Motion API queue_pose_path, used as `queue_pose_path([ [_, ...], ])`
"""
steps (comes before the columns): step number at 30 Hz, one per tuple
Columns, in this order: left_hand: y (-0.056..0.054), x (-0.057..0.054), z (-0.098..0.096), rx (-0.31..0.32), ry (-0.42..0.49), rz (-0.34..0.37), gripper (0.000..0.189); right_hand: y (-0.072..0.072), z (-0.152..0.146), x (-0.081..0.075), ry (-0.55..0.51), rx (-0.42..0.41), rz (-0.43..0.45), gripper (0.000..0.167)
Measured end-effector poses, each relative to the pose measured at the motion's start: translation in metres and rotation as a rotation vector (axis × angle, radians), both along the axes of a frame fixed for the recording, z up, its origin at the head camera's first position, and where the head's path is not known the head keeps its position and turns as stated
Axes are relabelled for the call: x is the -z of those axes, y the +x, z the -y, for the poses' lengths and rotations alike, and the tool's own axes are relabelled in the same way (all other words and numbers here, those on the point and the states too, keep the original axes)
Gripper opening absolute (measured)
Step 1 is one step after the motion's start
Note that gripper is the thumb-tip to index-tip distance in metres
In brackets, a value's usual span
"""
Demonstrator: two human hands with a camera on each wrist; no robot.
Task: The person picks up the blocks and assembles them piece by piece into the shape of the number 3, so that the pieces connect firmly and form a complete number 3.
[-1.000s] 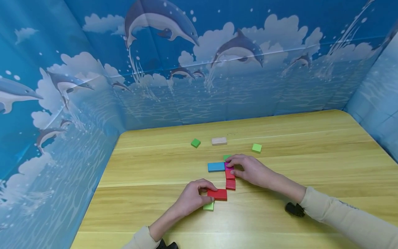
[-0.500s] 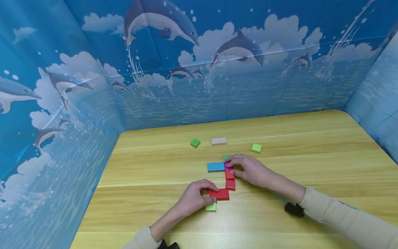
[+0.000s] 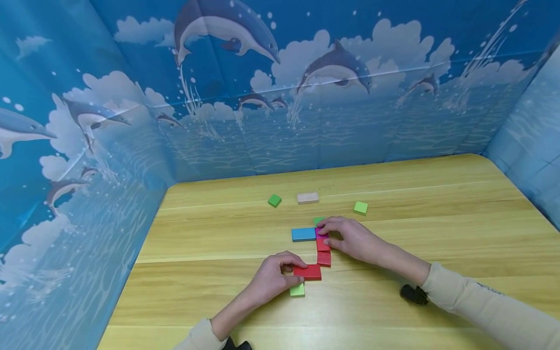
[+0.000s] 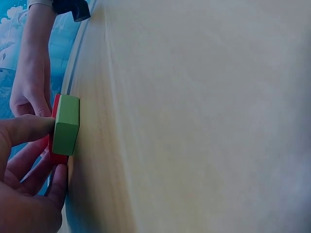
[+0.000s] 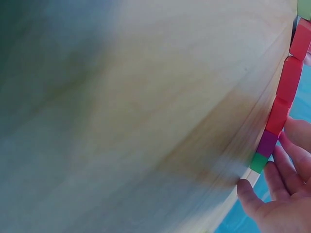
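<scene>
My left hand grips a long red block between thumb and fingers, flat on the table. A light green block sits against its near side, close to the thumb. My right hand bends over a purple block and a red block, thumb at the red one and fingers on the purple one. Another red block adjoins in front, just beyond the gripped one. A blue block touches the purple one's left side. Behind it, a green block is partly hidden by the fingers.
Toward the back of the wooden table lie a dark green block, a pale wood block and a lime green block. A dolphin-print curtain surrounds the table's back and sides.
My left hand has slid slightly to the right with the long red block, and the light green block has shifted along too. The right hand stays in place at the purple and red blocks.
</scene>
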State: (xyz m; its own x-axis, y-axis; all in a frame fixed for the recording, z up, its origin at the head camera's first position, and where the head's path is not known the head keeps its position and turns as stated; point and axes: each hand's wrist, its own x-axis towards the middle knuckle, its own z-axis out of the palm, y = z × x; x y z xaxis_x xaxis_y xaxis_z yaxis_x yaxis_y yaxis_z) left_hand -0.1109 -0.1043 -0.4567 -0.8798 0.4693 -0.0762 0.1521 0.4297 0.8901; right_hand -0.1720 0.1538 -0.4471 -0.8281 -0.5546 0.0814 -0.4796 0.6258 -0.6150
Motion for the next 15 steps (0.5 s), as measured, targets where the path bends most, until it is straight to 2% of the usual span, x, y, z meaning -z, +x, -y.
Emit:
queue_pose_path([
  [15,-0.0006,0.0039,0.0007,-0.009,0.019,-0.017,0.021,-0.0002,0.0004,-0.0001,0.011,0.013,0.004,0.029],
])
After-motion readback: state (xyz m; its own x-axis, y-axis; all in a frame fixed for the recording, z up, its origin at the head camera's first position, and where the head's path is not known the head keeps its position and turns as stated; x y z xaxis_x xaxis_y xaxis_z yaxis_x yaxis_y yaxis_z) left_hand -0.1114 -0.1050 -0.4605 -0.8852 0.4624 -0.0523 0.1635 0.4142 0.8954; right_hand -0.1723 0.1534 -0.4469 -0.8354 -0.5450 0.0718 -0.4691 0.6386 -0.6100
